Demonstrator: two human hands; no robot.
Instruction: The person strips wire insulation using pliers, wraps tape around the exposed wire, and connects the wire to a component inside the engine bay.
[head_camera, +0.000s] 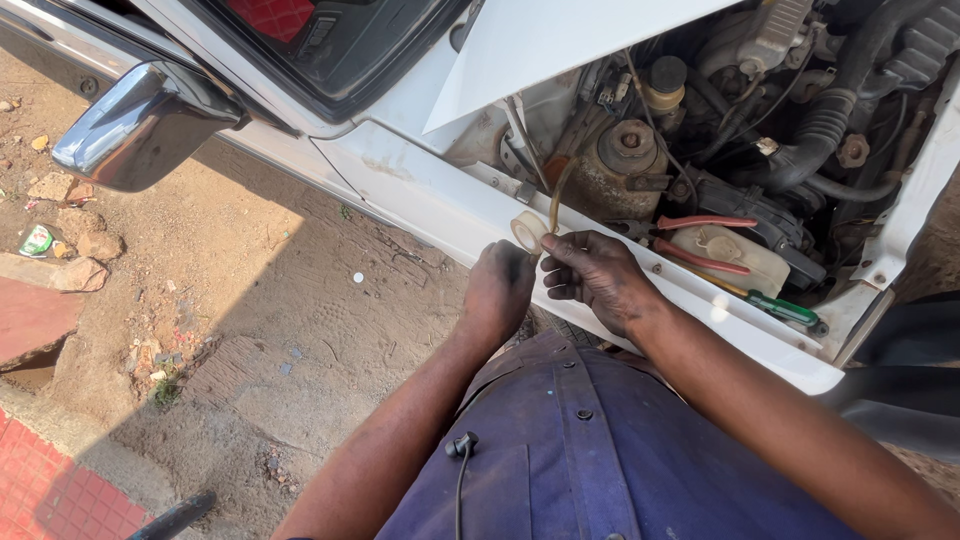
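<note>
Nearest the camera, a blue work shirt (590, 460) filled the bottom of the view, and both bare forearms reached up from it toward the white fender (430, 195) of a car with its hood raised. Left hand (497, 290) was curled into a loose fist, knuckles up and the wrist bent slightly inward, resting at the fender's outer edge just below a small round whitish cap (527, 231); its fingers were folded together, but whether they gripped anything could not be told. Right hand (597, 278) lay palm down on the same edge, just beside the left, with thumb and forefinger pinched together on the lower end of a thin yellowish hose (558, 195). That hose rose from the pinch in a gentle curve into the engine bay, toward a rusty round strut mount (628, 150). Further along the fender's inner edge, to the right of the hands, lay red-handled pliers (705, 238) and a green-handled screwdriver (785, 308), beside a pale fluid reservoir (730, 255). At the upper left a chrome side mirror (140, 125) jutted out over the sandy ground (300, 300).
</note>
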